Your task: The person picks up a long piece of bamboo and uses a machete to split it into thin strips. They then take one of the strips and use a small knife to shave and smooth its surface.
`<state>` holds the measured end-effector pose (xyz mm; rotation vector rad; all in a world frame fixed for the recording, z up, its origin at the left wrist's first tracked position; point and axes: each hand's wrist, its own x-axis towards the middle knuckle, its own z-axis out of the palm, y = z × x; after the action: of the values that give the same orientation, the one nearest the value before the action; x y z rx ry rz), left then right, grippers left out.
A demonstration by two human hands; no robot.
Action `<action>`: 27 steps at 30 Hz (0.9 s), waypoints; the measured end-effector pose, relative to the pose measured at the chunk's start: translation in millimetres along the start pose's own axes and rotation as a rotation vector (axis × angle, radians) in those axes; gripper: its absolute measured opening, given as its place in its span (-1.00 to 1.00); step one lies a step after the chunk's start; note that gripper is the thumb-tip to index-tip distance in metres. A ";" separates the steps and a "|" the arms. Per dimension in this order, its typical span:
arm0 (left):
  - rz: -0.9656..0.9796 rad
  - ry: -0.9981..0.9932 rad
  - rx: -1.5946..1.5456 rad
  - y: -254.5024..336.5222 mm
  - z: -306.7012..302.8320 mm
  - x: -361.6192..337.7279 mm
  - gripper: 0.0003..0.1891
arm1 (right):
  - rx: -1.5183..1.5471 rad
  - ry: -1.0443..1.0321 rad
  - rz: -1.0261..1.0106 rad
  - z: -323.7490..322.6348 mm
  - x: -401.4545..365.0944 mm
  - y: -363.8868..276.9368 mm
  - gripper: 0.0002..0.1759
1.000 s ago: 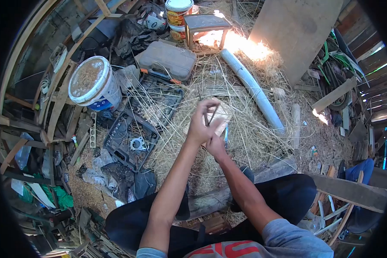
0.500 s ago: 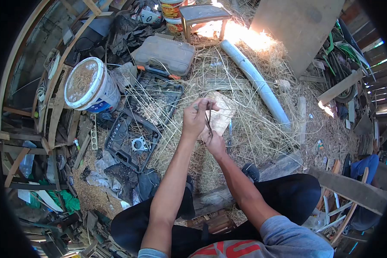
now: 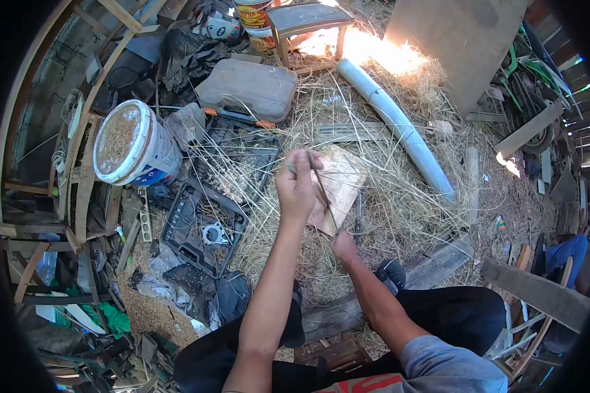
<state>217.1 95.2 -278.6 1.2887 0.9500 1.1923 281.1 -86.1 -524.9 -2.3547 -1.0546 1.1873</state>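
My left hand [image 3: 297, 180] is closed on the upper end of a thin dark strip [image 3: 322, 192], above a pale flat piece of wood [image 3: 343, 175]. Lower and to the right, my right hand [image 3: 344, 247] is clenched at the strip's other end. Between the two hands the strip runs straight and slanting; its material is too small to make out. Dry straw [image 3: 387, 226] lies around the wood, and a slim dark tool [image 3: 359, 213] rests just right of it.
On the left stand a white bucket [image 3: 147, 154] and an open black tool case [image 3: 196, 229]. A closed grey case [image 3: 249, 88] lies ahead. A long grey pipe [image 3: 400, 128] crosses the straw, and a wooden beam [image 3: 432, 262] lies near my feet. Another person's blue-clad leg [image 3: 567, 259] shows far right.
My right hand has moved down and right, away from my left hand. More of the dark strip now shows, drawn out straight between them. The view has shifted slightly.
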 end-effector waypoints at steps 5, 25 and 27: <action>0.013 0.137 -0.117 -2.2 -13.1 14.6 -0.71 | 0.002 0.006 -0.037 9.9 6.9 10.1 -0.69; -0.147 0.394 -0.018 -95.5 -88.9 -76.1 -0.79 | 0.060 0.020 0.025 14.1 -68.0 15.5 -0.32; -0.146 0.488 0.010 -93.7 -98.2 -75.7 -0.77 | 0.079 -0.018 0.058 7.4 -68.0 13.7 -0.35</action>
<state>118.0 48.2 -388.7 0.9298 1.3764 1.4158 255.5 -145.3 -498.4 -2.3325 -0.9333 1.2497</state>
